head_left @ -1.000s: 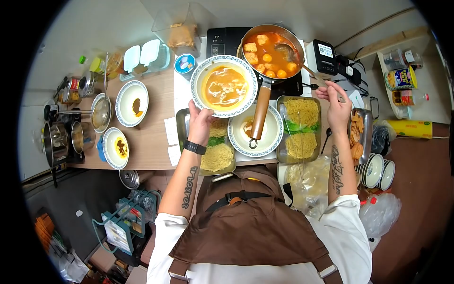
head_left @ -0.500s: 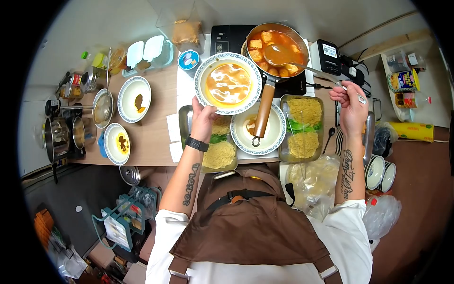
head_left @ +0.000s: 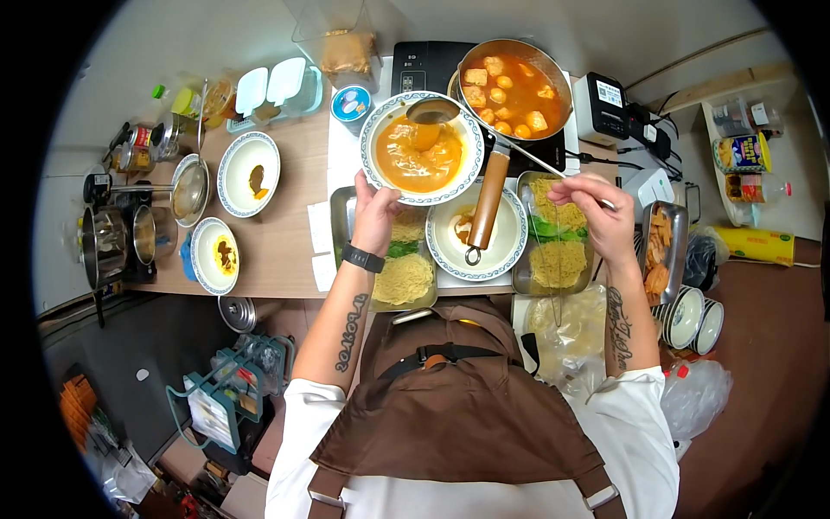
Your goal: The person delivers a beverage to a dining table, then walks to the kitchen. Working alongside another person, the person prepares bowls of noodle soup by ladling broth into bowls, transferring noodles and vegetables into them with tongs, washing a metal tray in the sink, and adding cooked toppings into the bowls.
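My left hand [head_left: 373, 216] grips the near left rim of a patterned bowl [head_left: 421, 149] filled with orange-brown broth, held up beside the pot. In my right hand [head_left: 598, 210] is the long handle of a ladle [head_left: 434, 111], whose head is tipped over the far side of that bowl. The pot [head_left: 515, 90], with red soup, tofu pieces and round balls, sits on a black cooker [head_left: 421, 65]. Its wooden handle [head_left: 489, 195] points toward me, over a second bowl [head_left: 510, 246] with a little sauce in it.
Metal trays of noodles and greens [head_left: 558, 233] flank the second bowl. Two sauced bowls [head_left: 249, 156] stand at left near a strainer [head_left: 185, 190]. A blue-lidded tub [head_left: 351, 105] is by the held bowl. A tray of brown pieces [head_left: 661, 251] lies at right.
The ladle has dipped into the pot, come out and moved left over the held bowl. My right hand has shifted left and nearer to me. My left hand still holds the bowl.
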The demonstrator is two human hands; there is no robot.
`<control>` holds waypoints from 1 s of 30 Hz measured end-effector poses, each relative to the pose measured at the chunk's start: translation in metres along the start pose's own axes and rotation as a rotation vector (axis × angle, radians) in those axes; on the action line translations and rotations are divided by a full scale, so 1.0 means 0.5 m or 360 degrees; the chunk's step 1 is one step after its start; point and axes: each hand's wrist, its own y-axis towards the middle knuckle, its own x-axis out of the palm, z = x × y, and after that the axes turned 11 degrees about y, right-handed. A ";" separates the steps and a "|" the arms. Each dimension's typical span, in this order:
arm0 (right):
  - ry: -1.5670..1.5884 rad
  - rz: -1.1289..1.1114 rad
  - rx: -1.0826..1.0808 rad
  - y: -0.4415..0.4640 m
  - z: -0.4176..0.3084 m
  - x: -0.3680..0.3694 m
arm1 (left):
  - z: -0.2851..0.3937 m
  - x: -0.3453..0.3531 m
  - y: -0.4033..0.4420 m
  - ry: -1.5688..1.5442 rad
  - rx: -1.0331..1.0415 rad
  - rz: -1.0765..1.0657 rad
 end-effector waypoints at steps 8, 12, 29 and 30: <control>-0.0365 0.0378 -0.0256 -0.004 0.009 -0.069 | 0.007 0.000 -0.002 -0.0026 0.0024 0.0019; -0.0353 0.0614 -0.0120 0.024 0.052 -0.100 | 0.013 0.003 -0.006 -0.0038 0.0009 0.0020; 0.0206 0.0780 0.0015 0.027 -0.029 -0.084 | 0.022 0.002 -0.005 -0.0076 0.0002 0.0059; 0.0204 0.0734 0.0021 0.026 -0.035 -0.073 | 0.029 0.006 -0.009 -0.0072 -0.0018 0.0074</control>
